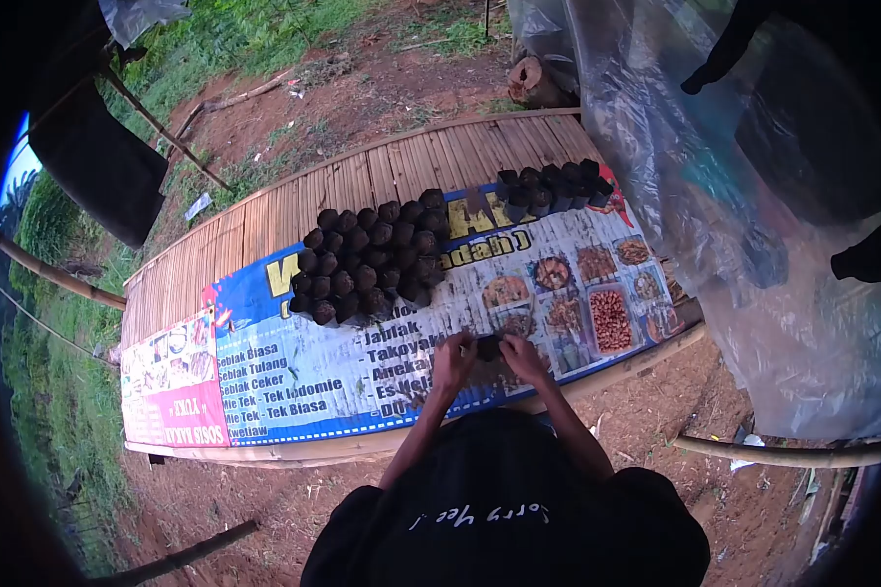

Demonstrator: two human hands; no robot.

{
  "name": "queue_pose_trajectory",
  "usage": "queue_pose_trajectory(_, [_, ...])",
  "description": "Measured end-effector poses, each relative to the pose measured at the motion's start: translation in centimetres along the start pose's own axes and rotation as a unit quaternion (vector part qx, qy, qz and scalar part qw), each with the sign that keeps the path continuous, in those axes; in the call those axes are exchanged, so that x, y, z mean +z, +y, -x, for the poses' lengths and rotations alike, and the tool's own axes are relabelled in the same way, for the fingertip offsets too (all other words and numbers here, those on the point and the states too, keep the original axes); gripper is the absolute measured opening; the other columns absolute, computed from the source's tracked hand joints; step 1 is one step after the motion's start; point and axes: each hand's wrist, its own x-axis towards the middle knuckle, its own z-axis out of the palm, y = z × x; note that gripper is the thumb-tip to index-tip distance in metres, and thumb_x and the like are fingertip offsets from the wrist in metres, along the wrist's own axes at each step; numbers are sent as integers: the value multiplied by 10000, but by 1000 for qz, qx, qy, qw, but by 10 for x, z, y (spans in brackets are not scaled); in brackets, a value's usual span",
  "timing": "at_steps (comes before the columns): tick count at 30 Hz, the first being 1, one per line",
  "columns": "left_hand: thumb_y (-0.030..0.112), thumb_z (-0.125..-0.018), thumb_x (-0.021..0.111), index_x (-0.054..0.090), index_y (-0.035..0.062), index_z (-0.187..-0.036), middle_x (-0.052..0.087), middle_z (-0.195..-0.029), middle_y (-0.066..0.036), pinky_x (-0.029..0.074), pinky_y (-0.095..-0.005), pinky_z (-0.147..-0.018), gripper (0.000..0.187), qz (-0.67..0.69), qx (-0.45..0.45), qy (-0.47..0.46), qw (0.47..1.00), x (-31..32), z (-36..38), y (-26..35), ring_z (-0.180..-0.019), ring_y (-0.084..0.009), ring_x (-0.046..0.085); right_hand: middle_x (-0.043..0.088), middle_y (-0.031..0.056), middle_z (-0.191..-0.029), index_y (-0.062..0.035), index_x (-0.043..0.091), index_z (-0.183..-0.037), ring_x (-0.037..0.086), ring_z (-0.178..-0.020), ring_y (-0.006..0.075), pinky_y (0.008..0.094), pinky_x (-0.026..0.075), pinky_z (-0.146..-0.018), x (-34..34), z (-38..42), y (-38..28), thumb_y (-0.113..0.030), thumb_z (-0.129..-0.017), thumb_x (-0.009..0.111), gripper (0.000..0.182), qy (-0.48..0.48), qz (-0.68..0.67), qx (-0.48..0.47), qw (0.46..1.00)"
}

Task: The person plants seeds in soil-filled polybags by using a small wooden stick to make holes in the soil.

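— On the banner near its front edge, what are the hands doing?
— Left hand and right hand meet on one small dark pot, fingers curled around it from either side.
— And the others?
— A big cluster of dark pots sits behind, well apart; a second row stands far right, beside the plastic sheet.

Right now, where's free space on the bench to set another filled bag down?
Free: banner text area left of the left hand, below the big bag cluster; also bare bamboo slats behind it. Crowded: around the small bag held in both hands, right hand included, and the far row.
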Motion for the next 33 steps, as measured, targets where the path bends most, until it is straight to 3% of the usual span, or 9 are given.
queue_pose_trajectory(4, [81,-781,659,651,-8,-876,669,-822,-174,511,-386,-697,131,-21,-8,3,1000,1,4,-12,-767,-315,660,564,74,-606,-6,547,-789,580,-580,155,331,418,-537,4,1,-2,-259,-922,522,288,-18,2,23,1000])
queue_pose_trajectory(6, [84,-786,660,651,-2,-876,668,-816,-168,508,-390,-694,125,-27,-12,4,1000,1,2,-17,-767,-314,657,593,102,-602,-20,564,-750,614,-580,241,361,449,-549,4,5,-7,-293,-914,539,319,-14,-6,87,996])
queue_pose_trajectory(9, [100,-796,663,644,2,-883,656,-821,-167,502,-400,-693,133,-22,9,9,1000,-3,1,-10,-784,-317,648,610,110,-619,-33,593,-745,625,-607,285,391,470,-584,4,17,-13,-380,-910,539,388,50,67,65,994])
queue_pose_trajectory(10, [109,-798,666,639,5,-891,650,-832,-170,499,-409,-695,142,-25,6,6,1000,-5,-3,-4,-792,-324,642,610,110,-619,-33,593,-745,625,-607,285,391,470,-584,7,17,-6,-380,-910,539,388,49,68,63,994])
queue_pose_trajectory(12, [117,-800,670,635,8,-900,643,-842,-173,496,-419,-697,152,-30,2,1,1000,-9,-9,2,-799,-330,637,582,120,-591,-25,623,-733,587,-562,183,360,427,-535,14,21,-2,-413,-901,563,427,25,146,84,985])
queue_pose_trajectory(15, [148,-801,675,636,18,-924,639,-873,-178,491,-437,-699,183,-62,44,-50,996,-10,-15,2,-810,-347,630,598,134,-597,-17,648,-727,607,-572,225,395,443,-554,16,22,-8,-422,-895,540,452,3,105,143,984])
queue_pose_trajectory(24, [77,-771,617,617,-9,-831,636,-790,-218,488,-454,-700,105,-61,48,-59,995,-9,-13,2,-781,-393,623,647,185,-707,-35,658,-807,648,-740,368,469,486,-673,11,15,-23,-355,-854,512,355,41,116,141,982])
queue_pose_trajectory(30, [81,-796,625,640,-11,-947,649,-809,-202,491,-453,-682,177,-66,30,-12,997,3,5,-18,-766,-373,635,624,223,-709,8,638,-794,638,-745,394,445,481,-652,15,16,-19,-324,-845,548,347,41,141,97,984])
queue_pose_trajectory(33, [88,-787,636,647,-8,-876,654,-816,-187,501,-430,-696,131,-44,-13,-8,999,-11,9,2,-774,-355,642,635,222,-734,-9,653,-813,638,-759,395,456,487,-676,16,19,-26,-343,-833,557,348,86,134,92,983])
